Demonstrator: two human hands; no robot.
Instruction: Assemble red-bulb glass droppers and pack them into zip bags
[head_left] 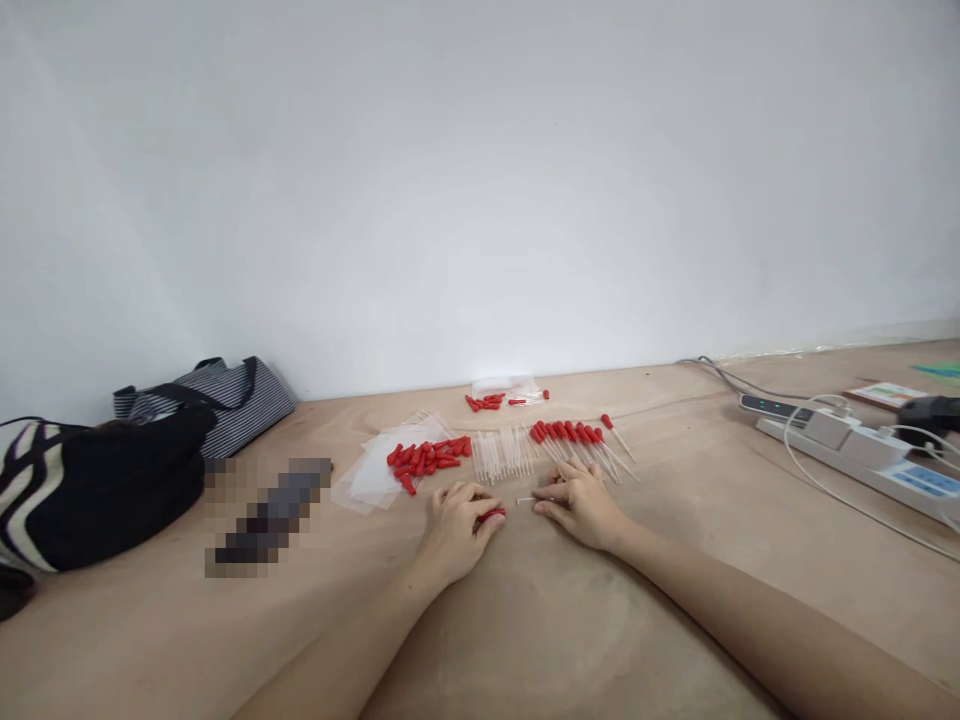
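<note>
Between the fingers of my left hand (459,525) is a red rubber dropper bulb (492,514). My right hand (577,505) pinches a thin clear dropper tube (525,500), whose end points toward the bulb; the two are apart. Just beyond my left hand lies a pile of red bulbs (426,458) on clear plastic bags (367,470). A row of loose clear tubes (501,453) lies ahead of the gap between my hands. Past my right hand, several droppers with red bulbs on their tubes (566,432) lie side by side.
Near the wall, more red bulbs (486,402) lie by a clear bag (506,385). At left are a black bag (112,490), a striped bag (247,395) and a pixelated dark patch. A power strip (862,455) with cables stands at right.
</note>
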